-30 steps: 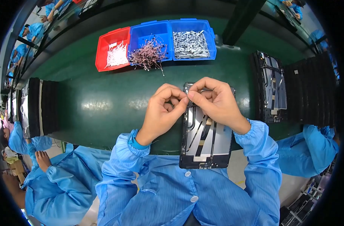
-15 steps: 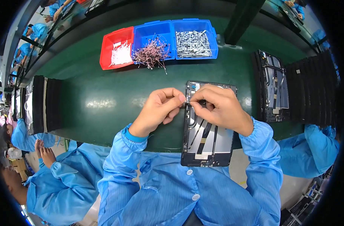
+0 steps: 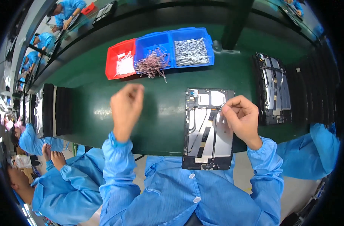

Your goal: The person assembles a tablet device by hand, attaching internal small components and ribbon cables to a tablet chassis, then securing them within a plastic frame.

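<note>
An opened tablet housing [image 3: 224, 150] lies at the table's near edge, its inside showing grey panels, black ribbon cables and two pale square parts at the top. Over its upper right side my right hand [image 3: 243, 117] is closed in a pinch; a small, thin piece shows at the fingertips, too small to name. My left hand [image 3: 126, 111] is in the air left of the tablet, below the bins, with fingers curled and smeared by motion. Nearest to it are a red bin [image 3: 111, 62] of white strips and a blue bin [image 3: 147, 39] heaped with thin brownish-pink wired parts.
A second blue bin [image 3: 210, 51] holds many small silver-grey pieces. At right stands a stack of similar tablet housings [image 3: 274, 86] beside black trays [image 3: 307, 90]. More black-edged panels [image 3: 47, 109] stand at left. A co-worker in blue [image 3: 72, 180] sits close on my left.
My left hand has left the tablet's upper left edge and moved left toward the bins. My right hand has shifted right and slightly down, uncovering the tablet's top.
</note>
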Motion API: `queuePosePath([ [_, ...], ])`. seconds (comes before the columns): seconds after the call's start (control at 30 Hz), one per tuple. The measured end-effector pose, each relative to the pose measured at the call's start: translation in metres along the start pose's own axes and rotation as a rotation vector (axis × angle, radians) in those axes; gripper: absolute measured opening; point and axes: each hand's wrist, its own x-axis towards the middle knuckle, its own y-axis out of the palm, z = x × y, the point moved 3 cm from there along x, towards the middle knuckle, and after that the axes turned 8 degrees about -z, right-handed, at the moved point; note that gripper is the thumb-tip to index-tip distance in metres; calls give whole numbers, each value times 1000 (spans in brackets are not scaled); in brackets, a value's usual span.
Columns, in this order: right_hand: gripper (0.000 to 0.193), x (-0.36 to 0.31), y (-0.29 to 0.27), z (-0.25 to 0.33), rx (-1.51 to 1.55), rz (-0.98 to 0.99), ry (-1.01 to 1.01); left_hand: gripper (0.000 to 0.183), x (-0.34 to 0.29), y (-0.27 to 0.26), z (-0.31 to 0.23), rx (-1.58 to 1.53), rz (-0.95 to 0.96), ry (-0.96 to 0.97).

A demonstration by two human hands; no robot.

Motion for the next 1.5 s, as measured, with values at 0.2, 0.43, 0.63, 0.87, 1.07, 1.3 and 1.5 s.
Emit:
queuePosePath([
  [0.2, 8, -27, 0, -29, 57, -40, -131, 53, -81, 10, -61, -562, 899, -383],
  [0.43, 7, -30, -3, -30, 50, -100, -156, 37, -89, 45, -93, -911, 1065, -918],
  [0.63, 6, -15, -16, 35, 186, -35, -196, 20, -72, 23, -103, -1070, 536, -492],
  [0.87, 4, -9, 21, 107, 349, 260, -154, 50, -64, 33, -106, -380, -190, 591],
  [1.07, 4, -11, 53, 103, 383, 362, -74, 58, -74, 49, -92, -493, -241, 484],
  [1.3, 5, -11, 54, 99, 386, 347, -142, 55, -73, 42, -99, -426, -208, 541],
  [1.5, 6, -10, 53, 94, 342, 336, -217, 53, -72, 38, -106, -446, -227, 493],
])
